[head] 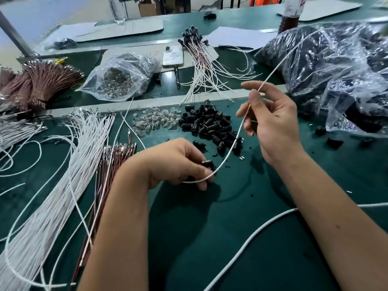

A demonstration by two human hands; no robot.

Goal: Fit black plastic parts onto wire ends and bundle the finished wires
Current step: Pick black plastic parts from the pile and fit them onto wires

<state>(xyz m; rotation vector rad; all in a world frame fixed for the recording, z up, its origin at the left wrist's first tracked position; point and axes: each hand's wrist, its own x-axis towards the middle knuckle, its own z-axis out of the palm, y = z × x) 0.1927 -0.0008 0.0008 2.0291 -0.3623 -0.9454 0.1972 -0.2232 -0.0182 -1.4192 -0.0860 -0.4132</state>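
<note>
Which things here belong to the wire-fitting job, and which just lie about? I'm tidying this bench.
Job: thin white wire held by right hand; small black plastic part in left hand; pile of black plastic parts.
Lying about: white phone; dark pen.

Even, fairly bright light falls from above, with a cooler, washed-out glow along the top of the frame. Both forearms throw soft, blurred shadows onto the dark green table mat (241, 238) in the lower centre, darkest just under the left hand (178, 162). White glare breaks up the large crinkled clear plastic bag of black parts (336, 66) at upper right and the smaller clear plastic bag of metal pieces (119, 78) at upper left. The wide lens bends straight table edges and stretches the forearms near the bottom corners. The far background at the top is soft and smeared; the centre is sharper, though fine wire detail looks slightly smudged
</note>
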